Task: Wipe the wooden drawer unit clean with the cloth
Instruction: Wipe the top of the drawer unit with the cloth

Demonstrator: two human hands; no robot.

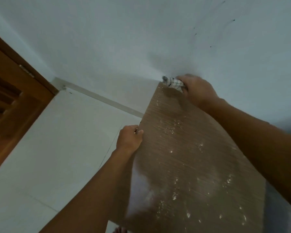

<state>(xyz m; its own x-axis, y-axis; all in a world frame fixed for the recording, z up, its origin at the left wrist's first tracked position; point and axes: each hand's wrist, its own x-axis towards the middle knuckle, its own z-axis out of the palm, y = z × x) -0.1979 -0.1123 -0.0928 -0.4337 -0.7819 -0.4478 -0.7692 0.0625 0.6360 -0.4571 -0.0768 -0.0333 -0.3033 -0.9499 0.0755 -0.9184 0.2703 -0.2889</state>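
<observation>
Risks first. The top of the wooden drawer unit (188,165) is covered w/ white specks and dust, thickest toward the near end. The cloth (173,82) sits at the far corner, right against the wall (141,39), so a hard push outward could just sweep the grit off the edge onto the floor (57,148) instead of picking it up. The cloth is bunched small, so prob. only a narrow strip gets cleaned per pass and specks could get missed. Dry grit dragged under pressure might also scratch the surface. The unit looks light; if the bracing grip slips, it could shift or bump the wall.

Hands:
- Right hand (196,91): closed around the checked cloth, fingers curled over it, pressing it on the far corner of the top.
- Left hand (129,138): clamped on the left edge of the unit approx. midway along, thumb on top, fingers wrapped over the side, steadying it. Holds nothing else.

A wooden door (10,98) stands at far left, well apart.
</observation>
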